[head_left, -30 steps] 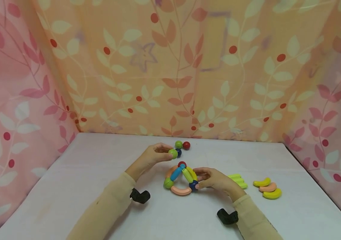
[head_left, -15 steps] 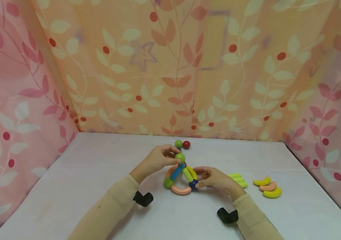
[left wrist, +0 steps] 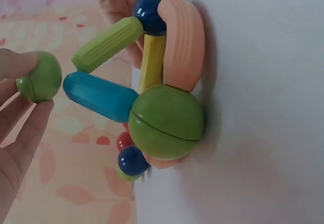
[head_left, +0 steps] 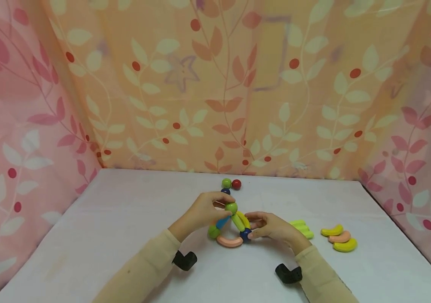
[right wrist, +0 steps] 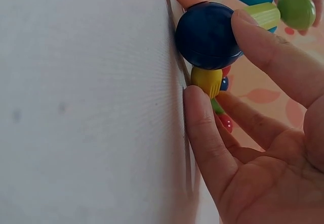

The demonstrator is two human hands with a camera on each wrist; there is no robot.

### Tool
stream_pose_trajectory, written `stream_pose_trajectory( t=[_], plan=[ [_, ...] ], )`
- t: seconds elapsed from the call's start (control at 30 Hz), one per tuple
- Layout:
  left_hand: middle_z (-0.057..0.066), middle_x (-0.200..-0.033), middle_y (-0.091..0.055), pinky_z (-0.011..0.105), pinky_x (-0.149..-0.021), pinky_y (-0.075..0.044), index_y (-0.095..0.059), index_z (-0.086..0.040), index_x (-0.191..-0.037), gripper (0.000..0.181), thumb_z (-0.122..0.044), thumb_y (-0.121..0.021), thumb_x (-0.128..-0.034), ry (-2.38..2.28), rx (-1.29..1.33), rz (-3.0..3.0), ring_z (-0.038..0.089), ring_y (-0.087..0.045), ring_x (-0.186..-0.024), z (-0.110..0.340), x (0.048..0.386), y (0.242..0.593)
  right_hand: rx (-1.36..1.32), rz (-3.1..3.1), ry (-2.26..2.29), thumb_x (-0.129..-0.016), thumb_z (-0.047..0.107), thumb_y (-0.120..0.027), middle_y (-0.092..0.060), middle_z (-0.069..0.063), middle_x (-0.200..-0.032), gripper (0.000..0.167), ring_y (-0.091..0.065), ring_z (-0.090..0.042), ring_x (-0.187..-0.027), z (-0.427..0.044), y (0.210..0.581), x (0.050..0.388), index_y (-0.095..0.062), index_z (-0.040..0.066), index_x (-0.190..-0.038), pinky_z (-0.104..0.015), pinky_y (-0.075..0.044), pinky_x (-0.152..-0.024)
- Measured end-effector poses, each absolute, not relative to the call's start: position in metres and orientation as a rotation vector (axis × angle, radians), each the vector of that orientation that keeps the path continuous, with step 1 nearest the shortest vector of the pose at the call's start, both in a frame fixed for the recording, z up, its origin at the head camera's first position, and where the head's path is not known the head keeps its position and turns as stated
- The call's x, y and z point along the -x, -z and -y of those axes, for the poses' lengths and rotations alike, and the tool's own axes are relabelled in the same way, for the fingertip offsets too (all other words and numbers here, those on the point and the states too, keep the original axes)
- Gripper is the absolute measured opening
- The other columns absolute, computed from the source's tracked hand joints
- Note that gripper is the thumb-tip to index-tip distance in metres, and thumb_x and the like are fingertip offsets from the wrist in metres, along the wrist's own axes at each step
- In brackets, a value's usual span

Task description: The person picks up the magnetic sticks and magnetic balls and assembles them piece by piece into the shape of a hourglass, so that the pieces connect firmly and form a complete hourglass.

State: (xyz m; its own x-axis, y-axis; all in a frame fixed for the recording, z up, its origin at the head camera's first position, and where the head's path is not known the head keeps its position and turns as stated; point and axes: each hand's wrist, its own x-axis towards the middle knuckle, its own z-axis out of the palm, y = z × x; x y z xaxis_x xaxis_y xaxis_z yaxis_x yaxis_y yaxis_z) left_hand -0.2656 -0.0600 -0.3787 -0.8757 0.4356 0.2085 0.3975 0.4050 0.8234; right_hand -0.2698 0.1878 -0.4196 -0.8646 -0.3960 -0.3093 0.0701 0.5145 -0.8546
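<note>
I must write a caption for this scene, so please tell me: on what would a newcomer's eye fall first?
Probably on the leaf-patterned cloth, orange behind the white table and pink at its sides. Then, near the table's middle, the left hand pinches a green ball at the top of a frame of coloured sticks and balls, while the right hand holds its navy-blue ball.

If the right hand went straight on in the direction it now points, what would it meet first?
Most likely the dark blue ball, which the right hand touches with its thumb. The yellow curved piece is close too, but its depth against the fingers is unclear.
</note>
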Motion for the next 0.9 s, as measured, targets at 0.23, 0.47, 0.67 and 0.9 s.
stream_pose_trajectory(
  t=[0.23,0.47,0.67,0.9],
  plan=[
    [0.01,-0.116,-0.072,0.043,-0.096,-0.056,-0.071,-0.003,-0.116,0.029,-0.003,-0.073,-0.0875,-1.401,-0.83,-2.67,0.024,-0.067,-0.107,0.056,0.261,0.38,0.264,-2.288,1.324,-0.083,0.019,-0.081,-0.057,-0.015,-0.14,0.07,-0.058,-0.017,-0.106,-0.186,0.419,0.27,-0.05,0.005,-0.144,-0.03,-0.055,-0.092],
    [0.01,-0.124,-0.068,0.039,-0.095,-0.057,-0.069,-0.004,-0.122,0.035,-0.004,-0.073,-0.0878,-1.387,-0.835,-2.694,0.025,-0.065,-0.112,0.058,0.257,0.387,0.253,-2.305,1.301,-0.081,0.022,-0.083,-0.062,-0.009,-0.131,0.071,-0.058,-0.016,-0.104,-0.187,0.425,0.268,-0.051,0.007,-0.143,-0.032,-0.055,-0.093],
    [0.011,-0.12,-0.065,0.036,-0.091,-0.058,-0.06,-0.005,-0.128,0.05,-0.009,-0.081,-0.0823,-1.473,-0.59,-2.695,0.024,-0.066,-0.107,0.066,0.254,0.397,0.232,-2.304,1.317,-0.081,0.02,-0.083,-0.059,-0.012,-0.137,0.069,-0.059,-0.017,-0.106,-0.184,0.423,0.269,-0.052,0.007,-0.143,-0.03,-0.056,-0.092],
    [0.005,-0.098,-0.07,0.031,-0.083,-0.058,-0.065,-0.004,-0.107,0.032,-0.011,-0.082,-0.0807,-1.454,-0.385,-2.637,0.016,-0.065,-0.092,0.07,0.253,0.412,0.166,-2.46,1.428,-0.078,0.024,-0.086,-0.069,-0.006,-0.12,0.051,-0.062,-0.018,-0.107,-0.175,0.417,0.262,-0.068,0.011,-0.124,-0.032,-0.057,-0.087]
  ],
)
